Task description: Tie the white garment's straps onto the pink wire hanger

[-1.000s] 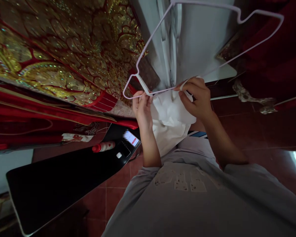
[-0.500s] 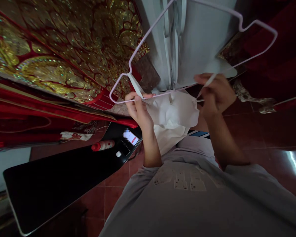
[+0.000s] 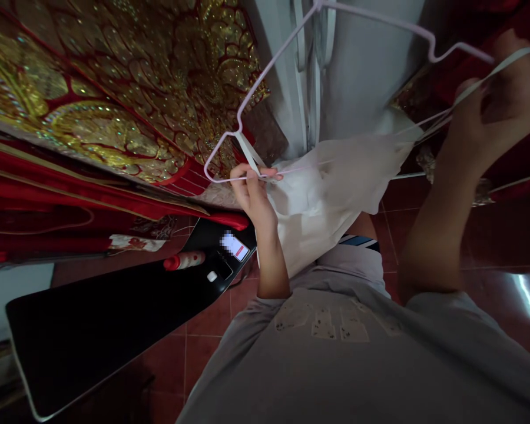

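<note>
A pale pink wire hanger [image 3: 277,44] hangs in front of me, with a white strap [image 3: 248,152] looped over its left notch. My left hand [image 3: 255,197] is closed on the hanger's lower left bar and the strap there. My right hand [image 3: 497,106], raised beside the hanger's right end, is closed on another white strap [image 3: 507,60]. From the straps hangs a thin white garment [image 3: 335,188], spread toward the right below the hanger. My right fingertips partly cover the hanger's right end.
Gold-sequined red garments [image 3: 115,88] hang at the left. Below them a black table [image 3: 115,312] holds a lit phone [image 3: 236,246], a red-capped bottle [image 3: 184,259] and a small white case [image 3: 212,275]. Pale doors with handles [image 3: 357,70] stand ahead; dark red cloth hangs right.
My right hand has moved up and to the right with the strap, stretching the garment rightward. My left hand has stayed nearly still on the hanger, which has shifted slightly right.
</note>
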`<action>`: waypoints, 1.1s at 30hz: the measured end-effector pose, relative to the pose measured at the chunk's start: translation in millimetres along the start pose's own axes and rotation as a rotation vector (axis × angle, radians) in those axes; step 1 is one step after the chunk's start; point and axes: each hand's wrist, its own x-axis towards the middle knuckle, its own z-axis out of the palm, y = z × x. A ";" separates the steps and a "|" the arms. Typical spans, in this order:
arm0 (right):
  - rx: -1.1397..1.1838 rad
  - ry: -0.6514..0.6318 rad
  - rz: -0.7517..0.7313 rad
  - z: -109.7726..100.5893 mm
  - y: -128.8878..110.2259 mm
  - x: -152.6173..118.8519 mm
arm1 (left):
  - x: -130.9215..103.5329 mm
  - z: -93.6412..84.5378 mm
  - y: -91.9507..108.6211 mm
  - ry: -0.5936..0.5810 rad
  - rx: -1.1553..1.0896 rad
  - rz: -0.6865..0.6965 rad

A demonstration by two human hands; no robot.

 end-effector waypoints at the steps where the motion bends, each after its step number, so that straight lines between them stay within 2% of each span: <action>1: -0.007 -0.012 -0.048 0.0 2.1 1.3 | 0.2 0.1 0.1 -0.002 -0.009 -0.001; 3: -0.059 -0.019 -0.195 1.2 3.3 4.0 | 1.8 0.1 0.7 -0.008 -0.033 0.013; 6: -0.140 -0.136 -0.198 4.6 -8.2 9.1 | 4.4 0.4 2.0 0.008 -0.027 0.031; 10: -0.328 -0.371 -0.159 13.4 -38.7 14.3 | 4.1 1.4 2.1 0.039 0.040 -0.006; 12: -0.402 -0.425 -0.146 18.4 -48.9 13.0 | 3.5 1.2 1.3 0.022 -0.004 0.017; 15: -0.439 -0.414 -0.179 22.6 -52.0 6.4 | 5.5 -1.1 0.5 0.004 -0.052 0.047; 20: -0.447 -0.433 -0.271 22.3 -49.3 -5.4 | 14.7 -6.4 0.2 -0.015 0.003 0.046; 27: -0.546 -0.528 -0.153 28.7 -57.4 -13.1 | 13.5 -3.7 -0.6 0.020 0.045 0.058; 30: -0.473 -0.582 -0.158 34.4 -64.2 -21.4 | 11.9 -2.7 -1.4 0.020 0.058 0.049; 31: -0.424 -0.565 -0.156 37.1 -67.2 -25.8 | 11.9 -2.9 -2.0 0.018 0.061 0.041; 33: -0.333 -0.453 -0.166 43.5 -72.5 -36.5 | 12.3 -3.9 -3.6 0.006 0.060 0.027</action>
